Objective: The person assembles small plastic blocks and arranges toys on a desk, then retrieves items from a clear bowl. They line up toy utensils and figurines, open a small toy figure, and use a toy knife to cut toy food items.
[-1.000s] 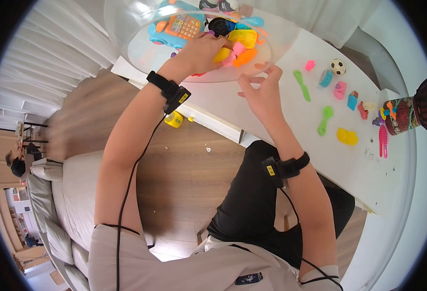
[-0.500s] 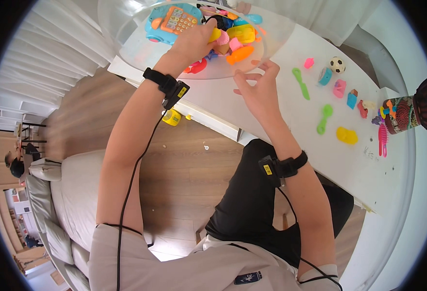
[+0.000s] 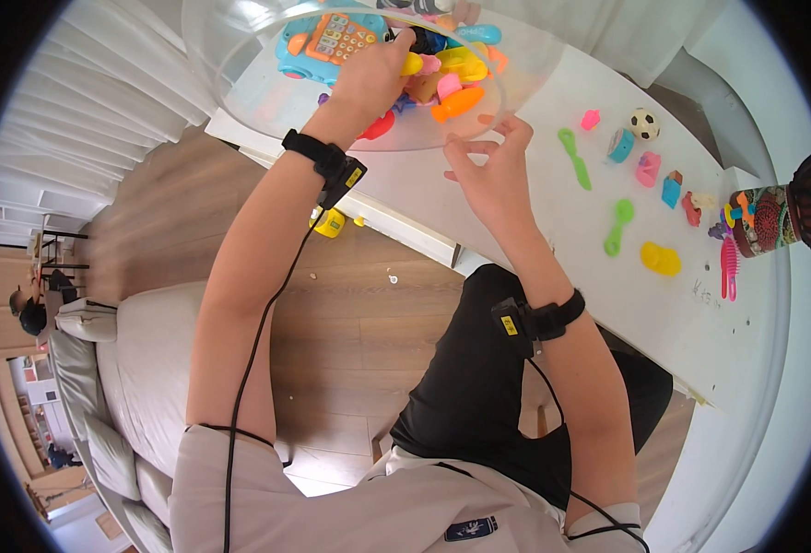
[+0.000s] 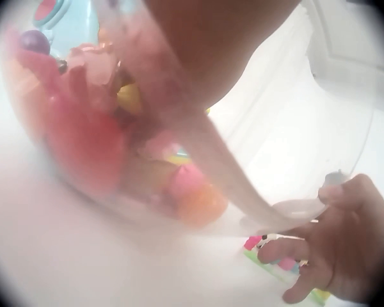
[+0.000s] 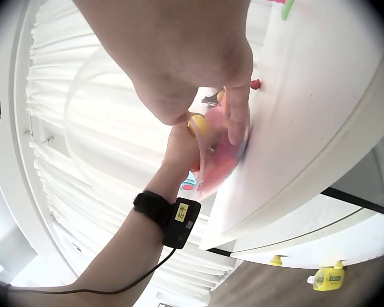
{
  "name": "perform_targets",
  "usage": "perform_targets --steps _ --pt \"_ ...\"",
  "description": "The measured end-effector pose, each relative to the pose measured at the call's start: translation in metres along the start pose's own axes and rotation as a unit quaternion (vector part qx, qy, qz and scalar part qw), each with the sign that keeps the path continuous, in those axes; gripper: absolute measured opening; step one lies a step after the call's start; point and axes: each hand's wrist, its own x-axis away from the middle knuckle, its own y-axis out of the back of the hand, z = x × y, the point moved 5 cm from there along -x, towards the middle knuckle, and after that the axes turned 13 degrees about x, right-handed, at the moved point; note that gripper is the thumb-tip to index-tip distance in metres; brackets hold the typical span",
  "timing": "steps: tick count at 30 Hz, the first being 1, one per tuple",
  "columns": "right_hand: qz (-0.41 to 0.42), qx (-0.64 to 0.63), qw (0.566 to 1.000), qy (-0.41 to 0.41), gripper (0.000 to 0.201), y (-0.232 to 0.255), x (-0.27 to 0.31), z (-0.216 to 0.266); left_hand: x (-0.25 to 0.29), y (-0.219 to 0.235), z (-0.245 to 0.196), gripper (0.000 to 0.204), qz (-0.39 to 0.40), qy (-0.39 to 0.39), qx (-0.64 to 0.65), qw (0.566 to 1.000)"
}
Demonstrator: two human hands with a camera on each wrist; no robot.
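A large clear plastic tub holds a pile of toys, tilted with its mouth toward me. Inside it, my left hand has curled fingers around a small yellow toy, whose shape is mostly covered. Pink pieces, an orange toy and a red toy lie close to that hand. At the tub's near rim, my right hand pinches the edge between thumb and fingers; the left wrist view shows the thumb over the rim. A blue toy phone with an orange keypad lies at the tub's left.
On the white table to the right lie green toy utensils, a small football, a yellow toy and a pink comb. A patterned cup stands past them. A yellow bottle is below the table edge.
My left hand has moved farther into the tub, and the yellow toy has shifted up with it. My right hand has moved slightly left with the rim.
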Motion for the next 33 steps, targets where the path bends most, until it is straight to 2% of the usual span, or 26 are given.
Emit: perform_targets --steps 1,2,4,8,10,14,16,17,19,25,28,29,31,33 --pt "-0.001 0.000 1.000 0.004 0.070 0.000 0.000 0.000 0.000 0.003 -0.002 0.034 -0.005 0.039 0.019 0.999" --pt "-0.002 0.001 1.000 0.008 0.070 0.000 0.001 0.000 0.001 -0.001 0.004 0.034 -0.006 0.040 0.019 0.999" --pt "-0.001 0.005 1.000 0.007 0.070 0.000 0.001 0.000 0.003 -0.007 0.002 0.035 -0.053 -0.072 -0.048 0.995" --pt "-0.009 0.005 1.000 0.012 0.069 -0.002 0.002 -0.003 0.002 -0.009 0.006 0.032 -0.053 -0.036 -0.065 0.996" --pt "-0.008 0.002 1.000 0.011 0.068 -0.002 0.002 -0.004 0.006 0.007 -0.016 0.027 -0.208 -0.177 -0.133 0.953" --pt "-0.003 -0.001 1.000 0.008 0.067 -0.001 0.001 -0.004 0.013 0.019 -0.031 0.026 -0.228 -0.169 -0.187 0.940" --pt "0.002 -0.014 1.000 -0.003 0.067 0.000 0.000 -0.003 0.015 0.007 -0.023 0.035 -0.050 -0.096 -0.142 0.984" --pt "0.007 -0.025 1.000 -0.014 0.067 0.000 0.000 -0.003 0.021 0.011 -0.027 0.035 -0.050 -0.097 -0.143 0.984" --pt "0.005 -0.031 0.999 -0.019 0.068 0.000 -0.001 -0.001 0.032 0.002 -0.023 0.032 0.145 -0.006 -0.166 0.975" --pt "0.008 -0.027 0.999 -0.032 0.071 0.000 -0.002 0.005 0.033 -0.020 -0.002 0.022 0.056 -0.060 -0.193 0.978" --pt "0.010 -0.020 0.999 -0.030 0.074 0.001 -0.006 0.007 0.027 -0.027 0.000 0.019 0.039 -0.064 -0.231 0.970" --pt "0.009 -0.015 0.999 -0.030 0.075 0.000 -0.007 0.005 0.024 -0.025 -0.003 0.019 0.037 -0.065 -0.232 0.970" --pt "0.006 0.003 1.000 -0.020 0.076 0.001 -0.012 0.001 0.020 -0.027 -0.007 0.016 0.099 -0.053 -0.228 0.967" --pt "0.001 0.020 1.000 -0.012 0.077 0.002 -0.015 0.004 0.020 -0.023 -0.004 0.015 0.087 -0.052 -0.191 0.976"
